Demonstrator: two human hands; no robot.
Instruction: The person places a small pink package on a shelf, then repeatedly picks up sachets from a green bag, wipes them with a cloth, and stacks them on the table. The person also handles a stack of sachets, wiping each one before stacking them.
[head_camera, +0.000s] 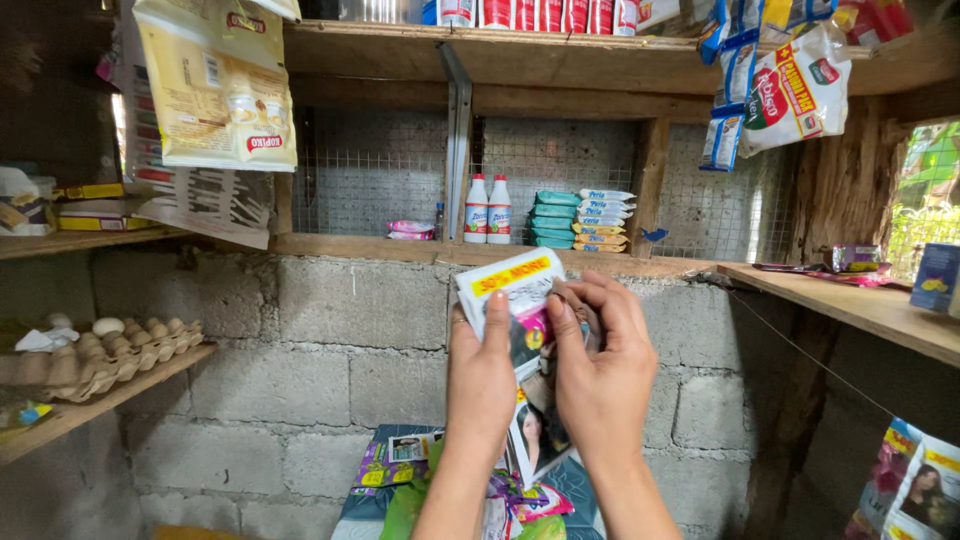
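Observation:
My left hand (482, 375) holds up a strip of joined sachets (520, 300), white with a yellow band at the top and pink and dark packets hanging below it. My right hand (600, 365) pinches the same strip from the right, fingers curled over its upper edge. The strip dangles down between my wrists toward a pile of colourful packets (420, 480) lying low in front of a grey block wall. Both hands are raised at chest height, close together and touching the strip.
A wooden ledge (400, 245) carries two white bottles (487, 210), a stack of teal and white packs (580, 220) and a pink packet. Egg trays (110, 350) sit on the left shelf. Hanging sachet strips (790, 90) and a large bag (215, 85) dangle overhead; a counter (850, 300) is right.

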